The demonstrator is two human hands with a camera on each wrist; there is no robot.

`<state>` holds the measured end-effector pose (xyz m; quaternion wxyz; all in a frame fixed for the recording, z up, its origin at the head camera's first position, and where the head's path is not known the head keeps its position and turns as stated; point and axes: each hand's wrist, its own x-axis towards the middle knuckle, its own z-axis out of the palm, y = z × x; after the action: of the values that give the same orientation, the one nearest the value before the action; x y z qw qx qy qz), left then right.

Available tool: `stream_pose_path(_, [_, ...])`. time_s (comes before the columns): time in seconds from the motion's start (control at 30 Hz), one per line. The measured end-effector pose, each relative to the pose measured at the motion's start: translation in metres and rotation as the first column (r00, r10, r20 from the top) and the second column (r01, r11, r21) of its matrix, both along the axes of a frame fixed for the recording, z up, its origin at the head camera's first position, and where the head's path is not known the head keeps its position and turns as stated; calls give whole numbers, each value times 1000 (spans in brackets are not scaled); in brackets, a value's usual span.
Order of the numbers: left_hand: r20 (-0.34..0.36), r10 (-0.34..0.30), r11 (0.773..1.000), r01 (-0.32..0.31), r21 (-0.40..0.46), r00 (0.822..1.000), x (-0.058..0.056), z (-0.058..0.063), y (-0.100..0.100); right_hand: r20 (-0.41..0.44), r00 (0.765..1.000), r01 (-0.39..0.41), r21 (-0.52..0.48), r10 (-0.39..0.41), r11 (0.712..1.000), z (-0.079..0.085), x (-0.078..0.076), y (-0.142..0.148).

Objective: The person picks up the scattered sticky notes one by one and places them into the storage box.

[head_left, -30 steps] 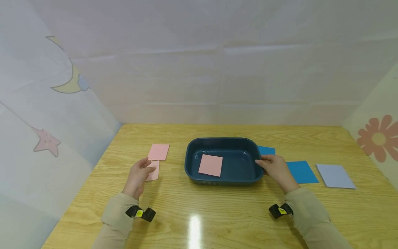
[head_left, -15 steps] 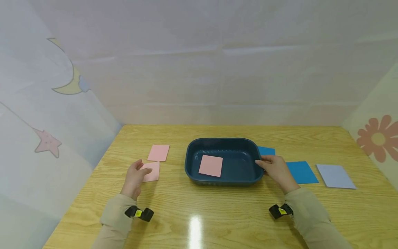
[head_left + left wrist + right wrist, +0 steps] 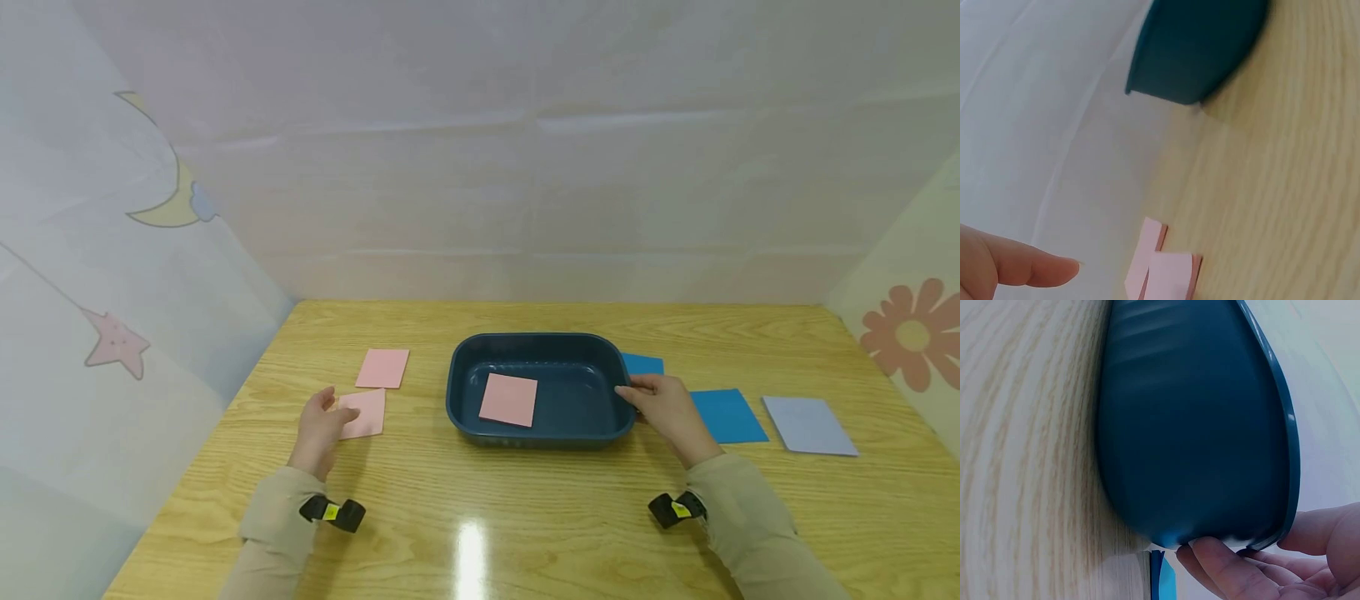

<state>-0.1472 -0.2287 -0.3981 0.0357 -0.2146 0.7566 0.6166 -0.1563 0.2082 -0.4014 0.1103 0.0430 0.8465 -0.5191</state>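
A dark teal rectangular basin (image 3: pixel 540 437) stands mid-table, with a pink square pad (image 3: pixel 508 400) lying inside toward its left. My right hand (image 3: pixel 671 412) pinches the basin's right rim, thumb over the edge; in the right wrist view its fingers (image 3: pixel 1229 565) press the outer wall. On the left, my left hand (image 3: pixel 318 429) hovers with relaxed fingers beside a pink pad (image 3: pixel 365 414), holding nothing. Just behind that pad lies another pink pad (image 3: pixel 382 368). The left wrist view has the left thumb (image 3: pixel 1038 269) apart from both pads.
A blue square (image 3: pixel 727 415) lies right of the right hand, and another blue square (image 3: pixel 643 364) is partly hidden behind the basin. Farther right rests a pale lavender square (image 3: pixel 810 425). A white sheet backdrop (image 3: pixel 525 167) rises at the table's far edge.
My left hand has drawn back left from the nearer pink pad, uncovering more of it. The right hand and the basin have stayed in place.
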Motion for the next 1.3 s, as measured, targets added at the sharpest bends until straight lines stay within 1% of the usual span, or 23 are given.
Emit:
stream_pose_path(0.2, [35,-35,997,37,-71,999,2,-1,-9,2,1000,2,-2,-2,1000,0,0,0])
stream_pose_path(0.43, [50,-64,991,69,-113,997,2,0,-15,1,1000,4,-6,-4,1000,0,0,0])
stream_pose_path(0.53, [82,-82,987,92,-133,993,1,0,-18,1,1000,4,-4,-4,1000,1,1,-1])
stream_pose_path(0.6, [112,-104,981,120,-152,988,0,1,-19,3,1000,6,-4,-6,1000,1,1,-1])
stream_pose_path(0.67, [136,-133,973,155,-173,982,-2,1,-21,2,1000,8,-4,-8,1000,1,1,-2])
stream_pose_path(0.77, [165,-179,951,213,-222,970,-5,1,-22,-1,1000,12,-4,-12,1000,1,1,-2])
stream_pose_path(0.9, [203,-210,917,265,-300,957,-10,0,-23,-4,1000,9,-3,-9,1000,1,1,-2])
stream_pose_path(0.93, [214,-214,903,276,-328,953,-11,0,-24,-5,1000,7,-2,-7,1000,1,2,-2])
stream_pose_path(0.97, [228,-221,881,295,-370,948,-12,-1,-24,-4,1000,6,-4,-6,1000,1,2,-2])
stream_pose_path(1.0, [243,-229,850,315,-423,943,-13,-2,-25,-5,1000,3,-5,-4,1000,1,2,-2])
stream_pose_path(1.03, [256,-240,813,338,-474,936,-14,-3,-25,-5,1000,1,-5,-1,1000,1,1,-2])
stream_pose_path(1.07, [266,-255,765,362,-532,930,-15,-3,-25,-6,1000,0,-4,0,1000,1,1,-2])
stream_pose_path(1.1, [275,-271,712,384,-588,922,-16,-4,-26,-4,1000,0,-4,0,1000,1,1,-2])
stream_pose_path(1.13, [285,-285,648,403,-646,915,-18,-5,-26,-4,1000,-1,-6,1,1000,2,1,-2])
stream_pose_path(1.17, [293,-297,593,416,-689,909,-19,-5,-25,-2,1000,-1,-8,1,1000,2,1,-2])
stream_pose_path(1.2, [300,-310,546,427,-721,902,-20,-5,-25,0,1000,-1,-8,1,1000,2,1,-2])
stream_pose_path(1.27, [316,-327,473,444,-761,891,-22,-4,-23,4,1000,-2,-10,2,1000,3,1,-1])
stream_pose_path(1.3, [328,-324,459,451,-766,887,-23,-4,-22,6,1000,-2,-13,2,1000,3,1,-1])
